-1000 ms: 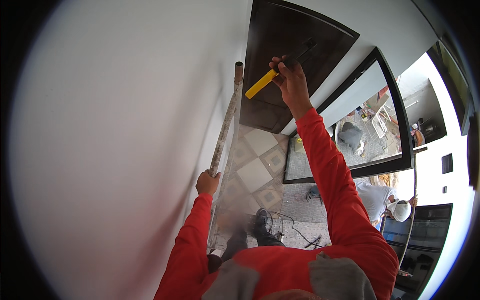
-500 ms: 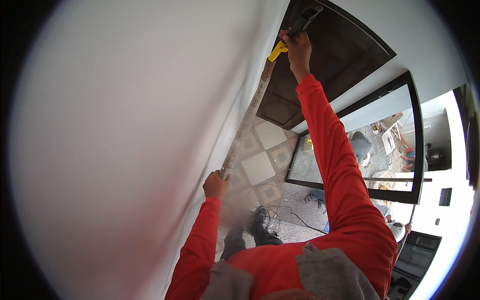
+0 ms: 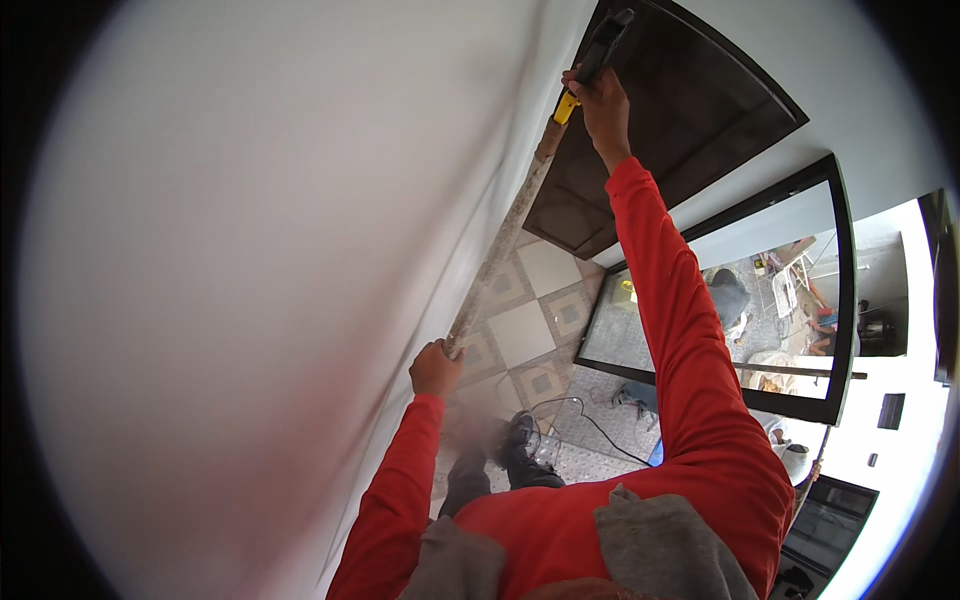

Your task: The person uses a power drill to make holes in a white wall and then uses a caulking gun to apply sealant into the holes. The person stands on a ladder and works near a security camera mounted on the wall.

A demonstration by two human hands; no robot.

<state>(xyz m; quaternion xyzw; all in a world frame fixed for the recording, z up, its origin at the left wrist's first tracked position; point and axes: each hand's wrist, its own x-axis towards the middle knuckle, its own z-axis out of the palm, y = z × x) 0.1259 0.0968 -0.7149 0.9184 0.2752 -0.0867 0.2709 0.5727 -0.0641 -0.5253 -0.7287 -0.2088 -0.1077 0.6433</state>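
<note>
One pole point(image 3: 505, 240) is held aslant, running from the lower centre of the frame to the upper centre. Its lower end is wrapped by the left hand point(image 3: 437, 370), whose fingers are closed about it. At the upper centre, a black and yellow tool point(image 3: 606, 42) is gripped by the right hand point(image 3: 602, 100), its fingers curled round it, with the black part pointed toward the top of the frame. The tool's yellow part is met by the pole's upper end; how deeply it is seated there cannot be told. Both are held close beside the white wall point(image 3: 250, 250) by which the left of the frame is filled. A brown door point(image 3: 690, 120) is seen behind the right hand, and a glass panel point(image 3: 615, 330), edged in black, is set at the right. Lower down, patterned tiles point(image 3: 520, 330), a cable point(image 3: 604, 436) and a dark shoe point(image 3: 520, 432) are shown. At the lower right, a person point(image 3: 797, 460) in white headwear is partly hidden.
</note>
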